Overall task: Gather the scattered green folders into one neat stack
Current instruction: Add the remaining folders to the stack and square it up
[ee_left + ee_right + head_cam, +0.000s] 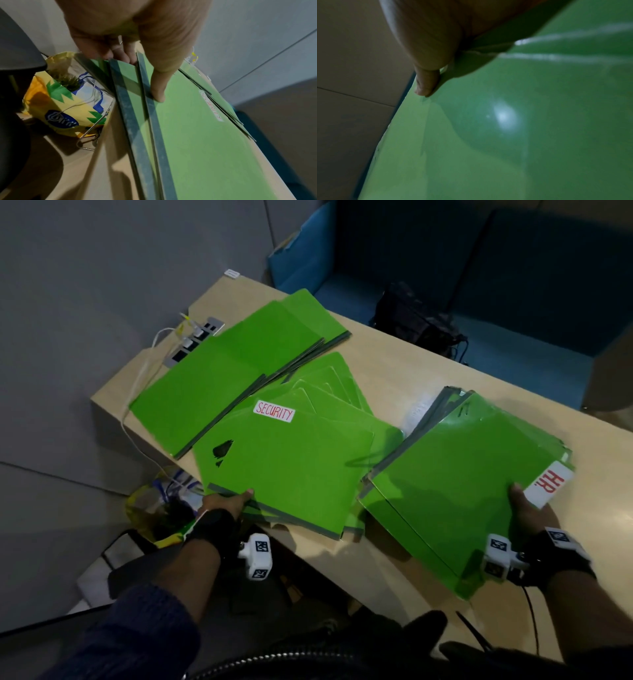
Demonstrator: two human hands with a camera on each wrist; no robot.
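Note:
Green folders lie in three groups on a beige table (411, 371). A far-left pile (222, 371) lies flat by the table's left edge. In the middle, a fanned pile topped by a folder labelled SECURITY (291, 467) overhangs the near edge; my left hand (227, 501) grips its near-left corner, thumb on top (158, 92), fingers underneath (120, 54). On the right, a pile topped by a folder labelled HR (462, 484) is tilted up; my right hand (524, 508) holds its near edge, thumb on the cover (426, 83), fingers hidden below.
A power strip (195, 340) with white cables sits at the table's left edge. A yellow bag (65, 102) stands on the floor below the left hand. A black bag (418, 316) lies on a blue sofa (513, 285) behind the table.

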